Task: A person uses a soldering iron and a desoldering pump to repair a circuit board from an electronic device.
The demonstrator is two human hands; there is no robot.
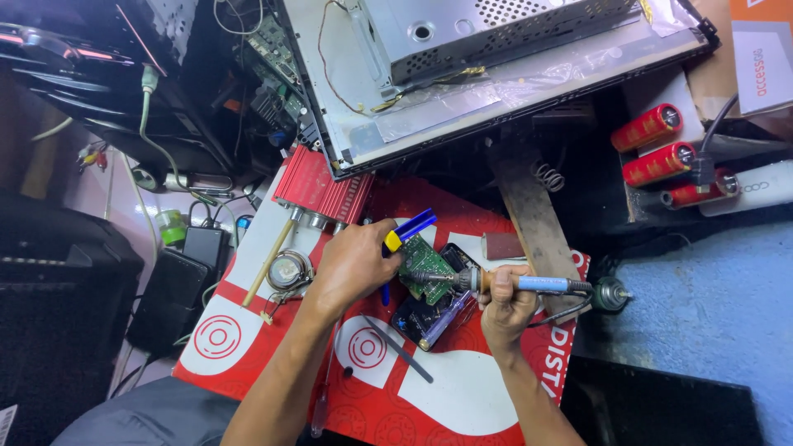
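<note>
At the far left, a black box [66,272] stands beside the work surface, with a small black adapter [206,246] and a green cap [172,227] near its upper right corner. A red and white printed board [248,330] serves as the work surface. On its upper left part lies a small round speaker [289,270], next to a thin wooden stick [268,262] that slants down to the left. Above these sits a red finned metal case [318,190] with knobs on its lower edge.

The left hand [351,264] is closed around a blue and yellow tool [405,233], whose end points up and to the right. Just right of that hand, near the middle of the printed board, a small green circuit board [421,266] rests on a dark device [417,314]. A thin dark rod [398,350] lies loose on the printed board below.

The right hand [505,307] grips a soldering iron [529,284] by its blue handle; the iron lies level, its tip pointing left and reaching the green circuit board. A wooden plank [533,219] runs behind this hand.

Above, a large open metal chassis [496,58] spans the top. At far right, three red cylinders [657,153] lie together, beside a white power strip [756,188].
</note>
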